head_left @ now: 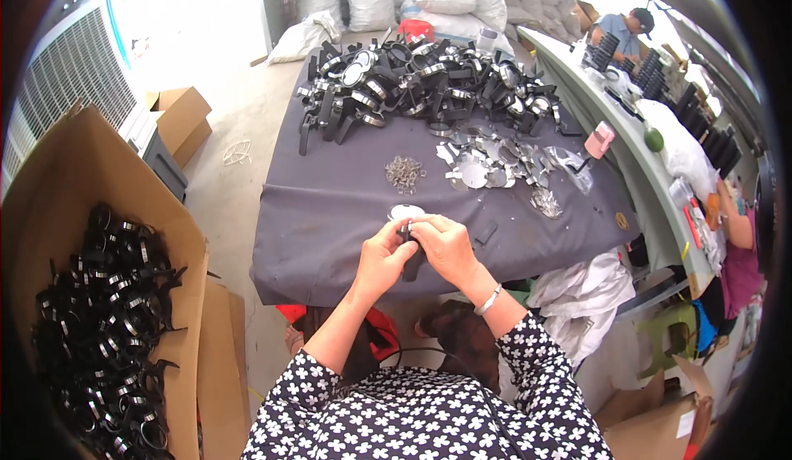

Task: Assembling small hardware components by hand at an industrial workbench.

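Note:
Over the near part of the cloth-covered table [305,212], my hands come together on a black-handled part with a round, pale disc end [406,212]. My left hand [381,254] has its fingers closed around its left side. Pinched against the part from the right is my right hand [445,247]. The fingers hide most of its middle; a black handle end shows below them. Just beyond lies a small heap of little metal pieces [404,174]. To its right are loose silvery discs [473,175]. A small dark strip [486,233] rests beside my right hand.
Many black-handled parts with metal rings [363,101] are piled along the table's far side. A cardboard box [186,245] at left holds more. A pink device [600,140] stands at the right edge. Beyond it, a person [619,29] works at a long side bench [610,101].

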`<state>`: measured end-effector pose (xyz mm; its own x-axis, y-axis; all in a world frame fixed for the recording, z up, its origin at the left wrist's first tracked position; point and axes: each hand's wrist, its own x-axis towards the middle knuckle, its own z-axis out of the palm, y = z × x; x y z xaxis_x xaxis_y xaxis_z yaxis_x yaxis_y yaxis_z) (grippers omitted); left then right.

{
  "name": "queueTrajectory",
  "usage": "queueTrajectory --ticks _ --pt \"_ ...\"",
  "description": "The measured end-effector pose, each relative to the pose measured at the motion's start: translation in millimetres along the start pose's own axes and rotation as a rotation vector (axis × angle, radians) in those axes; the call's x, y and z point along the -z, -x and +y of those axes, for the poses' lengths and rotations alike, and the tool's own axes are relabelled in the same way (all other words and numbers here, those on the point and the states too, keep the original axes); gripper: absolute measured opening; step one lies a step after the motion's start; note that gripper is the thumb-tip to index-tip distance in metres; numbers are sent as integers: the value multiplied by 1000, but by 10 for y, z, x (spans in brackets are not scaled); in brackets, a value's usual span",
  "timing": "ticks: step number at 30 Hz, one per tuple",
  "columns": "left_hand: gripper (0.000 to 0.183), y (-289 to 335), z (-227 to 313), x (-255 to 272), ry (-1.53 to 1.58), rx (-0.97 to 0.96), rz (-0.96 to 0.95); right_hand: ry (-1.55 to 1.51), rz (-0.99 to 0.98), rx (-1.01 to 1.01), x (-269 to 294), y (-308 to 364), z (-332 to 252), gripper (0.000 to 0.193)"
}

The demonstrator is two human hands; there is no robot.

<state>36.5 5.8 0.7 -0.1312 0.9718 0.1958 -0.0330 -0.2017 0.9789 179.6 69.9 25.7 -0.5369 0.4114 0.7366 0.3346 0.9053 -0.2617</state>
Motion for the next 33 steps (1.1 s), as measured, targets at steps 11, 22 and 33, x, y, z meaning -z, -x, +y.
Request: queueTrajectory --ticks 11,22,33 --pt "17 -87 -120 -32 -106 -35 183 -304 -116 -75 166 -200 137 7" --pt "15 -58 -123 -73 -99 -45 173 149 -286 -364 -342 -611 1189 18" --pt "18 -80 -38 -66 -122 -25 206 496 -544 -20 -10 -477 1042 6"
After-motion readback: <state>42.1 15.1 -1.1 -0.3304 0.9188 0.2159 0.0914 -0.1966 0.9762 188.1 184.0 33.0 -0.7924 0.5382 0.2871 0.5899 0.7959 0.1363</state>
